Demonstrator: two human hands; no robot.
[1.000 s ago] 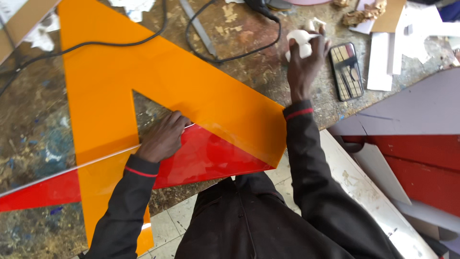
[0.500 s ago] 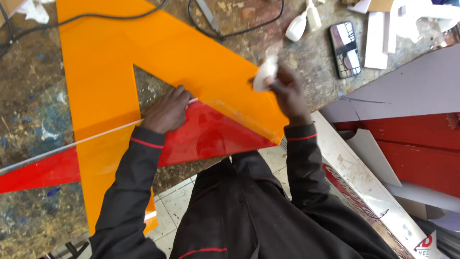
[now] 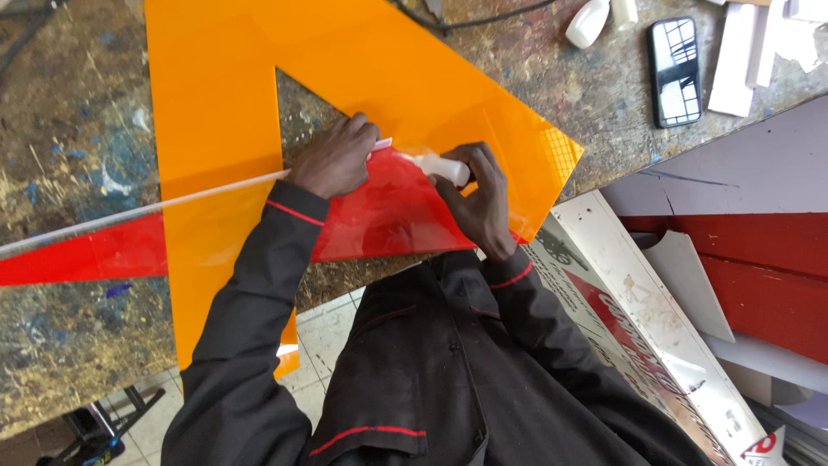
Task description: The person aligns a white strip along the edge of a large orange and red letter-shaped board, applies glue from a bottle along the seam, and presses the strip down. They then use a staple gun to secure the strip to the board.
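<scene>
Left hand [image 3: 335,157] presses flat, fingers curled, pinning the white strip [image 3: 155,207] along the red sheet [image 3: 379,220]. Right hand [image 3: 481,197] grips a small white bottle [image 3: 440,167], nozzle aimed at that seam, beside the left hand.

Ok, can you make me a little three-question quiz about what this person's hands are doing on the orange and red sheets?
1. True or false: the left hand presses on the thin white strip.
2. What does the right hand hold? A) phone B) small white bottle C) scissors
3. Which colour of sheet lies on top where they cross near the table's left edge?

Key:
1. True.
2. B, the small white bottle, its tip at the edge of the red sheet.
3. The orange sheet.
</scene>
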